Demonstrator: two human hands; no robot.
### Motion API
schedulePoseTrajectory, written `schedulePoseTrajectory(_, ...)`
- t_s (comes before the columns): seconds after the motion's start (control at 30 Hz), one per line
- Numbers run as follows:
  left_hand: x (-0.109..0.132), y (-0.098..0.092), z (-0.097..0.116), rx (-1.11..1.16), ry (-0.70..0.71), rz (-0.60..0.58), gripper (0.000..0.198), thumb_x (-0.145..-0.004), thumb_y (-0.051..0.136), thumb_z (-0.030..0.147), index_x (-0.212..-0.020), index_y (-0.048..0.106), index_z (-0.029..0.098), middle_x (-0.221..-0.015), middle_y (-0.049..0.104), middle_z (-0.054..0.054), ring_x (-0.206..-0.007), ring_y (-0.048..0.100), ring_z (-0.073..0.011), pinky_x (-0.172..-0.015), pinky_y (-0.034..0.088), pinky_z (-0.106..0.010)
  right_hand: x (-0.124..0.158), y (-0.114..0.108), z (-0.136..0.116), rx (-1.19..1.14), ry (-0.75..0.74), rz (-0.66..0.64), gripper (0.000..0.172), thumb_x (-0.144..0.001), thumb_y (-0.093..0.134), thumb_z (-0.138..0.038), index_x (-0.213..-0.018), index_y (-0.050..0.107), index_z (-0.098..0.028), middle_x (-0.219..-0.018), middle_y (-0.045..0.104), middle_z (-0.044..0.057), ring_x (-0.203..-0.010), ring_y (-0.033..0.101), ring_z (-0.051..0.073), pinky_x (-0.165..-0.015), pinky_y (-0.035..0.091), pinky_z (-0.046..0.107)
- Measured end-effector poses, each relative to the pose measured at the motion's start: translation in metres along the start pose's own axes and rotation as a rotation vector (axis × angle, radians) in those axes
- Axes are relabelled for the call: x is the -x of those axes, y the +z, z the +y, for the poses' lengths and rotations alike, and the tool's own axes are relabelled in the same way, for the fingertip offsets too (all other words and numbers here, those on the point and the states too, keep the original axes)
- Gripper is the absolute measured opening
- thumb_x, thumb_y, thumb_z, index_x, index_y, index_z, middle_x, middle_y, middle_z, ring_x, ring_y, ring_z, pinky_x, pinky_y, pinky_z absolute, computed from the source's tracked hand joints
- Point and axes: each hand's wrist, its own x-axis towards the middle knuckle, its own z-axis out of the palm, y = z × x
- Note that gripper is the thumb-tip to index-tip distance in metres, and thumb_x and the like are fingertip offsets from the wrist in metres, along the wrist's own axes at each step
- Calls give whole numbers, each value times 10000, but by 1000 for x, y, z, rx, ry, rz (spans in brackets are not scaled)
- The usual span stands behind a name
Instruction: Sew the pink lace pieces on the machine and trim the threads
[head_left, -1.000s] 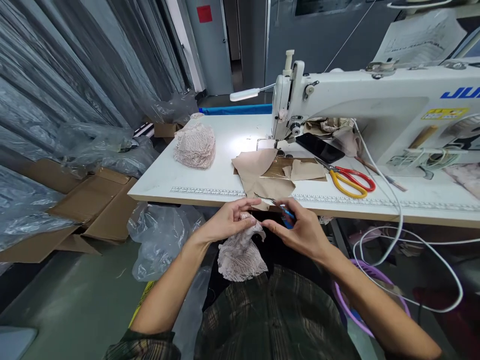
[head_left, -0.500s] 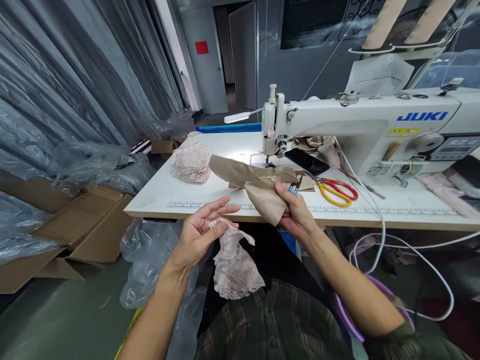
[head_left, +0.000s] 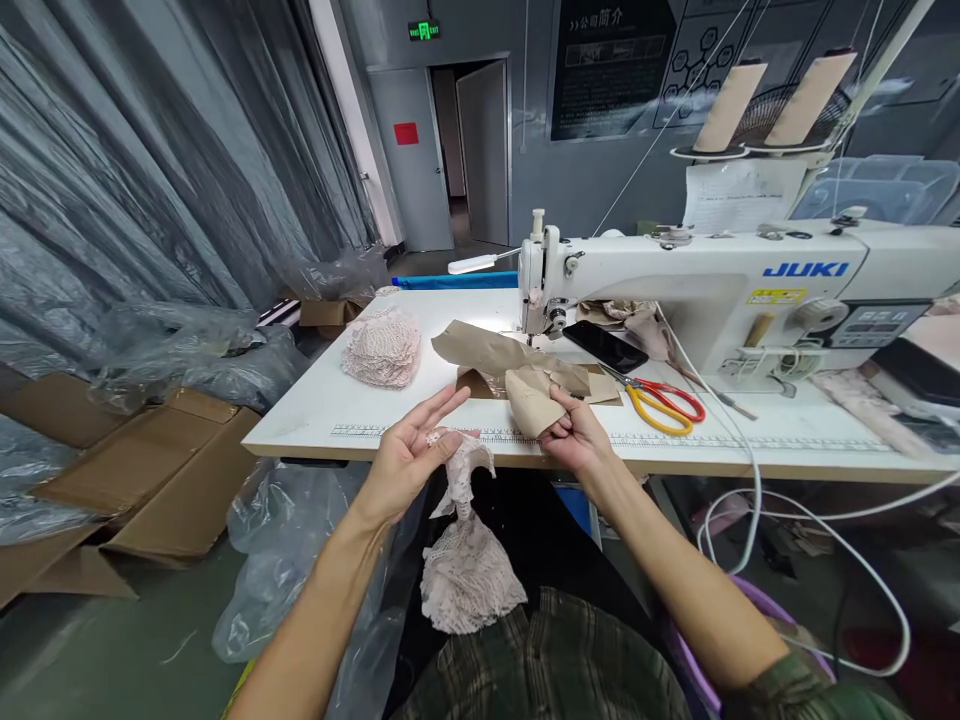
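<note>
My left hand (head_left: pixel 411 455) pinches a piece of pale pink lace (head_left: pixel 470 462) between thumb and fingers, just in front of the table edge. The lace hangs down toward a lace pile (head_left: pixel 472 577) on my lap. My right hand (head_left: pixel 577 432) grips the lower corner of a creased sheet of brown paper (head_left: pixel 531 400). The rest of that paper lies across the table (head_left: pixel 300 425) in front of the sewing machine (head_left: pixel 675 265). Under it shows a flat brown piece (head_left: pixel 606 390). On the table at the left sits a stack of pink lace pieces (head_left: pixel 382 347).
Scissors (head_left: pixel 660 408) with red and yellow handles lie right of the paper, near a black phone (head_left: pixel 606 345). A white cable (head_left: pixel 739 435) runs over the table's front edge. Open cardboard boxes (head_left: pixel 165 480) and clear plastic bags (head_left: pixel 281 560) stand on the left floor.
My right hand has brought the brown paper lower onto the table, and its held corner is now folded up. The lace in my left hand is stretched longer above the lap pile. The view has tilted up.
</note>
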Motion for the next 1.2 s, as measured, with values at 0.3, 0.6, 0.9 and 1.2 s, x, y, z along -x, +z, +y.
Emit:
schedulePoseTrajectory(0.3, 9, 6, 10, -23, 3, 4, 657, -804, 759, 308, -1397, 499, 193, -1478, 462, -192, -952, 717, -209, -871, 558, -299, 21, 6, 9, -110, 72, 53, 439, -843, 665, -173, -630, 285, -224, -375, 195, -161, -266, 159, 15, -243, 195, 112)
schedulePoseTrajectory(0.6, 7, 6, 14, 31, -102, -6, 674, -743, 806, 286, -1338, 533, 122, -1177, 696, -180, -988, 693, -237, -778, 541, -278, -8, 26, 6, -149, 17, 163, 392, -906, 517, -138, -654, 229, -224, -432, 166, -149, -295, 163, 15, -258, 163, 92)
schedulePoseTrajectory(0.9, 19, 13, 2, -146, -191, -134, 723, -760, 779, 317, -1382, 474, 113, -956, 734, -110, -669, 622, -116, -535, 412, -204, 64, -30, 18, 348, -284, 1, 178, -855, 553, -379, -833, 501, -210, -531, 375, -101, -383, 278, 47, -344, 182, 170)
schedulePoseTrajectory(1.2, 27, 20, -16, -126, -360, -258, 844, -753, 778, 315, -1458, 371, 92, -966, 754, -122, -762, 660, -154, -657, 468, -245, 82, -60, 40, 1252, -272, -478, 525, -979, 326, -584, -838, 612, -168, -641, 493, -19, -588, 422, 116, -549, 300, 256)
